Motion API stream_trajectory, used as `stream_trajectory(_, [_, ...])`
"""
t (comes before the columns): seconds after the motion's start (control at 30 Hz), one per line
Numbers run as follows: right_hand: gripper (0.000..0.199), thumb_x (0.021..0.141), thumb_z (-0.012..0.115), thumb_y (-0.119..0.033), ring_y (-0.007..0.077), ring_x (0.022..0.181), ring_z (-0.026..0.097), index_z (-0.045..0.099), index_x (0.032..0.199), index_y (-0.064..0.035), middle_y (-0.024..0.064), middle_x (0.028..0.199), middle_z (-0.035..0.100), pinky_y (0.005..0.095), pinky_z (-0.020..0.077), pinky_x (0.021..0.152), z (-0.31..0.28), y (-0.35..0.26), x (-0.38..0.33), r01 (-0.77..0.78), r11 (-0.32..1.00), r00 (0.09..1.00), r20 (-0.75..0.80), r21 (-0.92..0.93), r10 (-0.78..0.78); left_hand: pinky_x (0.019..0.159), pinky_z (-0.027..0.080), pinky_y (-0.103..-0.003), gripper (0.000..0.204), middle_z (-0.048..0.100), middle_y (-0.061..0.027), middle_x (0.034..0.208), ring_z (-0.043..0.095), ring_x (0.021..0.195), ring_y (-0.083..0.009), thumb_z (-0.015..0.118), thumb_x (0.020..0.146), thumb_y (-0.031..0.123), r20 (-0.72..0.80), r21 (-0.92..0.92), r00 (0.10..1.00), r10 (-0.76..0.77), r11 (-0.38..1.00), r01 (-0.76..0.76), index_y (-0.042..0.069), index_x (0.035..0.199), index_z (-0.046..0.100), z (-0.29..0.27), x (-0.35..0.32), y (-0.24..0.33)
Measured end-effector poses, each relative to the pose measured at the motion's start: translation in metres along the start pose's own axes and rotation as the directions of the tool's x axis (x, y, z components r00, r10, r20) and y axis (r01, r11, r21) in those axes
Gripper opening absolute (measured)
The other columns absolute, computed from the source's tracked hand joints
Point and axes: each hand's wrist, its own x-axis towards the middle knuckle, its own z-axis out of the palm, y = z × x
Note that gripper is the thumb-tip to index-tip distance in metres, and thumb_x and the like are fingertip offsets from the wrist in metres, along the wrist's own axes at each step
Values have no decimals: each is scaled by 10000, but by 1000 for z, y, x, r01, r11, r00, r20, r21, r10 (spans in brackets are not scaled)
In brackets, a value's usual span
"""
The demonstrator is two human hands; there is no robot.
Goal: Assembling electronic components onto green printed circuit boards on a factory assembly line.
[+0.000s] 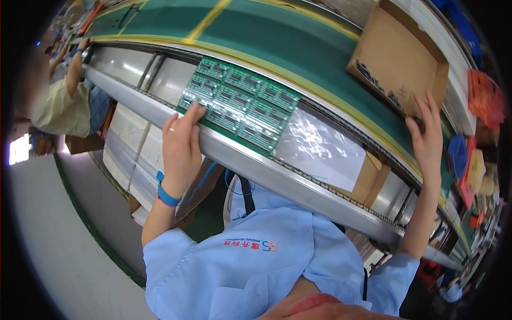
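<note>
A green circuit board panel (240,104), divided into several small boards with dark chips, lies across the rails of the conveyor (298,165). My left hand (183,144), with a blue wrist strap (168,199), is at the panel's near left part. Its fingertips are bent and close together over the board; whatever they pinch is hidden. Far to the right, my right hand (428,136) reaches over the near edge of an open cardboard box (400,50). Its fingers are spread, beside small dark components (394,97) lying in the box.
A green belt (288,42) with yellow edging runs behind the rails. Under the conveyor chain, a clear plastic sheet (314,138) shows to the panel's right. Another person (66,104) works at the far left. Red bags (485,98) and bins stand at the right.
</note>
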Motion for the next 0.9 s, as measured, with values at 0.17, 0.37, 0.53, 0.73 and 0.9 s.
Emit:
stream_trajectory(0.17, [472, 863, 651, -304, 252, 1073, 606, 574, 1250, -46, 152, 1215, 605, 322, 458, 911, 7, 12, 34, -460, 853, 854, 384, 246, 350, 1052, 313, -440, 451, 648, -116, 1149, 592, 1039, -272, 488, 865, -53, 233, -230, 965, 119, 971, -64, 21, 1309, 482, 5, -4, 57])
stream_trajectory(0.37, [405, 887, 637, -263, 173, 888, 600, 592, 1224, -43, 102, 1013, 637, 280, 469, 819, 36, 17, 54, -180, 909, 946, 319, 376, 56, 1039, 325, -436, 548, 643, -91, 1120, 594, 989, -229, 528, 763, -89, 332, -364, 877, 346, 905, -219, -15, 1305, 481, 22, -3, 101])
stream_trajectory(0.53, [295, 912, 611, -176, 80, 806, 550, 616, 1178, -49, 37, 971, 627, 216, 442, 718, 53, 13, 72, -135, 867, 901, 423, 480, -94, 1066, 284, -449, 654, 609, -87, 1229, 581, 1046, -232, 552, 721, -110, 437, -390, 788, 434, 881, -268, 1, 1354, 435, 27, 1, 119])
stream_trajectory(0.73, [107, 817, 610, -71, 316, 732, 593, 614, 882, 13, 181, 796, 627, 355, 467, 700, 40, -3, 81, -136, 902, 905, 422, 409, -55, 1055, 299, -458, 648, 624, -82, 1171, 594, 999, -228, 615, 715, -58, 458, -446, 750, 477, 853, -270, 5, 1340, 455, 29, 7, 137])
stream_trajectory(0.9, [109, 835, 583, -80, 326, 739, 593, 580, 827, 29, 196, 776, 616, 374, 463, 698, 33, 0, 71, -162, 898, 942, 334, 409, 18, 1007, 367, -469, 516, 649, -69, 1088, 616, 938, -219, 669, 711, -16, 262, -337, 762, 592, 796, -503, 45, 1216, 582, 18, 51, 146])
